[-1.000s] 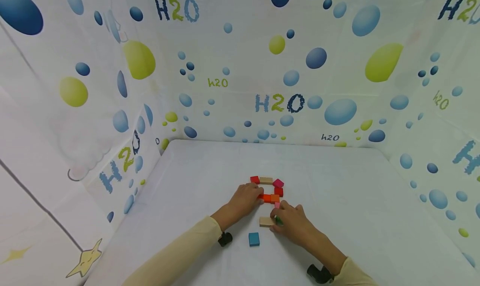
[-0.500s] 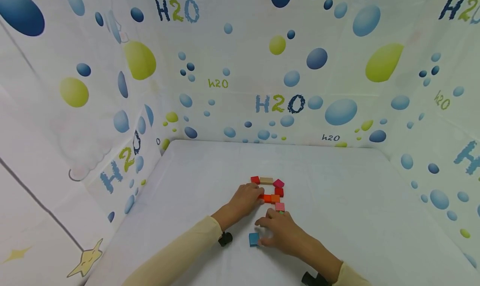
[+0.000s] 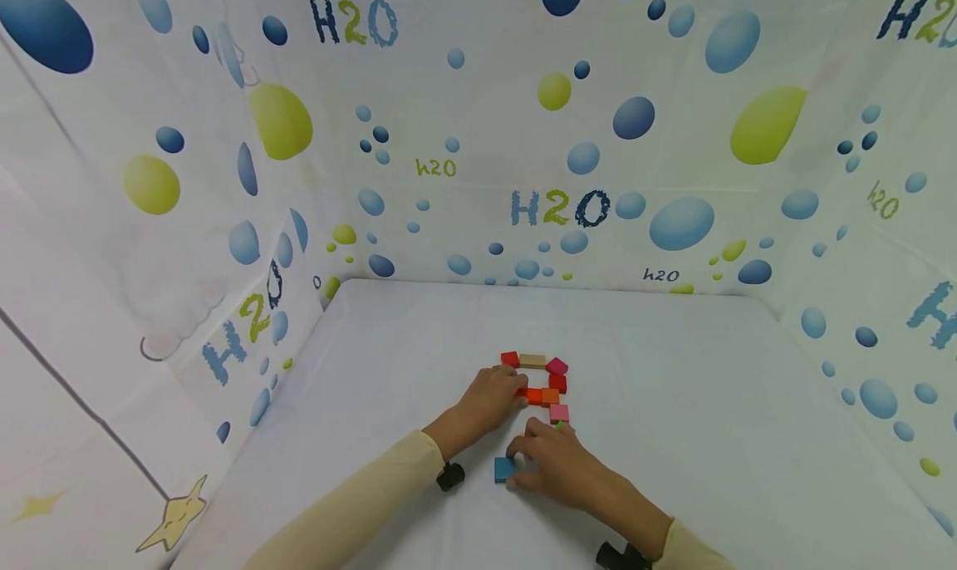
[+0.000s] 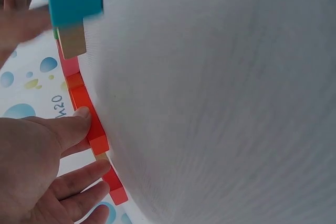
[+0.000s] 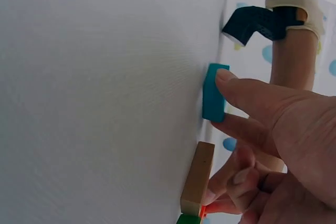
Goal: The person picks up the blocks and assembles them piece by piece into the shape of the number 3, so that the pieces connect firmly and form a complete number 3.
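Between the thumb and index finger of my right hand [image 3: 557,466] is a blue block [image 5: 214,93], pinched at its two ends. That hand's other fingers curl beside a plain wooden block [image 5: 198,174], which the hand mostly hides in the head view. A green block [image 3: 561,425] shows just past the knuckles. My left hand [image 3: 489,400] keeps its thumb on the near side of an orange-red block [image 4: 95,127], with the index finger going behind it. Its remaining fingers reach toward a red block [image 4: 114,182] farther along.
Beyond the hands, a red block [image 3: 510,359], a wooden block [image 3: 532,361], a magenta pentagon block [image 3: 557,366] and another red block [image 3: 557,383] form a bent line. An orange block [image 3: 550,396] and a pink block [image 3: 558,414] continue it. A printed curtain surrounds the white table [image 3: 673,404].
My right hand has left the wooden and green blocks, come nearer to the blue block and pinched it, shifting it slightly away and left. My left hand stays in place.
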A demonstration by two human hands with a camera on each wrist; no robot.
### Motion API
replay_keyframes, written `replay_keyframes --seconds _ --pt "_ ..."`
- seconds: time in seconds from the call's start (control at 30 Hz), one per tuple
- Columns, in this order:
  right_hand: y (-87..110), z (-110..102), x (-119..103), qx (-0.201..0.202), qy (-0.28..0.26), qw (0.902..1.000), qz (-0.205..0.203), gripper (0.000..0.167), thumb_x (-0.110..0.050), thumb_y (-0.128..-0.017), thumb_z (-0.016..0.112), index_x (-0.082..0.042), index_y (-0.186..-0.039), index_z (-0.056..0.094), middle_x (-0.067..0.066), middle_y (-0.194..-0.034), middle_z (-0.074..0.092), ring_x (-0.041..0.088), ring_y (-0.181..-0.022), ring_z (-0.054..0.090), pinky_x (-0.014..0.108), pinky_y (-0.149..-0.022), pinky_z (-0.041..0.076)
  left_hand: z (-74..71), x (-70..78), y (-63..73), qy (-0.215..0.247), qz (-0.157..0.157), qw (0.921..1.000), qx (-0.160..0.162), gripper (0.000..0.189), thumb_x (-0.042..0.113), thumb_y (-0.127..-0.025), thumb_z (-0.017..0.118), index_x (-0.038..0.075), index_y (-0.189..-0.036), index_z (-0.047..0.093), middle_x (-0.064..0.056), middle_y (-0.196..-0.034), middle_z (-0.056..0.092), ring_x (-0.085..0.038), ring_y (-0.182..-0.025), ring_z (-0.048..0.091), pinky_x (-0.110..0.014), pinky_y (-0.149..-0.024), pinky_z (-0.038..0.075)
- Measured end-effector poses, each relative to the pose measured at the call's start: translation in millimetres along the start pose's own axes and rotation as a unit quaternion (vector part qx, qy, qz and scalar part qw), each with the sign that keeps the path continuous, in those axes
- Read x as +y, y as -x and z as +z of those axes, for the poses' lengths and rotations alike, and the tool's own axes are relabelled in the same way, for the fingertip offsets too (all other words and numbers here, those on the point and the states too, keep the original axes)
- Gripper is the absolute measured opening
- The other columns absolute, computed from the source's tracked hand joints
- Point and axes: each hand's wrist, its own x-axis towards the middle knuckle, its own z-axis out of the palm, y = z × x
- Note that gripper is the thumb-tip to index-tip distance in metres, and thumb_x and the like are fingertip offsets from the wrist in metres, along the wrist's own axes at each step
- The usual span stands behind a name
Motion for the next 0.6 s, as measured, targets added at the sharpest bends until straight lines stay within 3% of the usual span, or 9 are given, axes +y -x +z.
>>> replay_keyframes --seconds 0.27,0.6 --pt "-11.7 6.4 1.9 0.034 0.037 0.9987 0.005 0.038 -0.045 -0.085 0.088 -0.020 -0.112 0.079 -0.008 -0.091 0.059 0.005 -0.084 0.053 0.028 -0.071 0.043 2.8 -0.7 -0.3 0.002 -0.006 1.0000 -0.002 0.026 0.031 -0.101 0.073 0.018 -0.124 0.071 -0.005 -0.126 0.071 -0.022 -0.123 0.063 -0.044 -0.112 0.049" --pt "-15.9 6.2 1.4 0.064 0.034 0.9971 0.024 0.038 -0.042 -0.085 0.089 -0.017 -0.110 0.079 -0.006 -0.092 0.061 0.010 -0.090 0.057 0.034 -0.074 0.041 -0.9 1.0 0.1 0.005 -0.008 1.0000 -0.003 0.029 0.031 -0.100 0.075 0.017 -0.125 0.072 -0.005 -0.125 0.072 -0.023 -0.122 0.064 -0.045 -0.112 0.050"
